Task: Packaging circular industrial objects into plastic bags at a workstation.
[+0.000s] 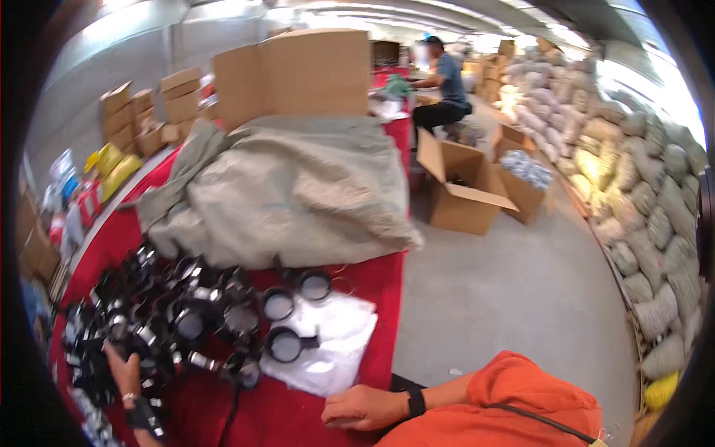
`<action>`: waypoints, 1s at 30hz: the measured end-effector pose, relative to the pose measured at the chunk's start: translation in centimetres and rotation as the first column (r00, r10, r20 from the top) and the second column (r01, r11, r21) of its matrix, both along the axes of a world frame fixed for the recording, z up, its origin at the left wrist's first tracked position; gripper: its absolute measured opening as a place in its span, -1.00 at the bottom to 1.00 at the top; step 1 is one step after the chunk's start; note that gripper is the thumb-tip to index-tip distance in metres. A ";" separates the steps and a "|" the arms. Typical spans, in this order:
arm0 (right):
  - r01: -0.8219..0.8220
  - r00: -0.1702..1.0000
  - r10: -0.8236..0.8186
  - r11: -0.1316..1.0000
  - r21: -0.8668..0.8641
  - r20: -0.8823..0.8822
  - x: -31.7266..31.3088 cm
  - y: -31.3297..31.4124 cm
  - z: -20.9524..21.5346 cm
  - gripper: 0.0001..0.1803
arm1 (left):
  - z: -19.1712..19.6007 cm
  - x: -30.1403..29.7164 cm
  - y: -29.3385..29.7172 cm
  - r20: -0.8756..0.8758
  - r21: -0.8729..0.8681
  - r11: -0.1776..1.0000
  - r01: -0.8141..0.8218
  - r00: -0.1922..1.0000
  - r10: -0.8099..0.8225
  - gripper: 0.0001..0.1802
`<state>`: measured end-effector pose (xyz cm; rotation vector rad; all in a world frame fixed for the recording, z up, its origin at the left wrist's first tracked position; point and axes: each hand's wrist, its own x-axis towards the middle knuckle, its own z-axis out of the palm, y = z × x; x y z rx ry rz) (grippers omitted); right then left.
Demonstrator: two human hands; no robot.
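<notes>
A pile of black pieces (190, 323) with round greyish discs and silvery parts covers the near left of the red-covered table (298, 402). My left hand (123, 369) reaches into the pile's left side. Its finger and thumb bend round something dark; blur and the pile hide what it is. Near the table's right edge, my right hand (363, 408) is loosely curled, with nothing visible in it. Just beyond it lies a white plastic sheet (337, 339). One black-rimmed disc piece (286, 345) rests on the sheet, with others at its edge.
A large grey-beige woven sack (290, 190) lies across the table behind the pile, before a tall cardboard box (313, 78). Open cartons (465, 197) stand on the floor at right. Farther back a person (445, 86) sits working. Stuffed sacks (633, 186) line the right wall.
</notes>
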<state>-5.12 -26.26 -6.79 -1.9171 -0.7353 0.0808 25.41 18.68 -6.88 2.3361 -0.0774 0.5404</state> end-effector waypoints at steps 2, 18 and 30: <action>0.047 0.996 -0.047 0.999 0.003 0.081 0.1 0.7 -0.2 -0.84 | 3.2 -4.7 -3.7 0.064 0.020 0.998 0.057 0.996 -0.058 -0.20; 0.225 0.973 -0.210 0.957 -0.182 0.100 -0.3 2.0 1.3 -0.84 | 8.7 -7.5 -0.5 0.477 0.190 0.884 -0.427 0.827 0.297 -0.66; 0.195 0.978 -0.184 0.974 -0.111 0.102 0.2 2.0 2.1 -0.85 | 0.2 2.1 16.8 -0.037 -0.005 0.963 0.270 0.962 -0.270 -0.54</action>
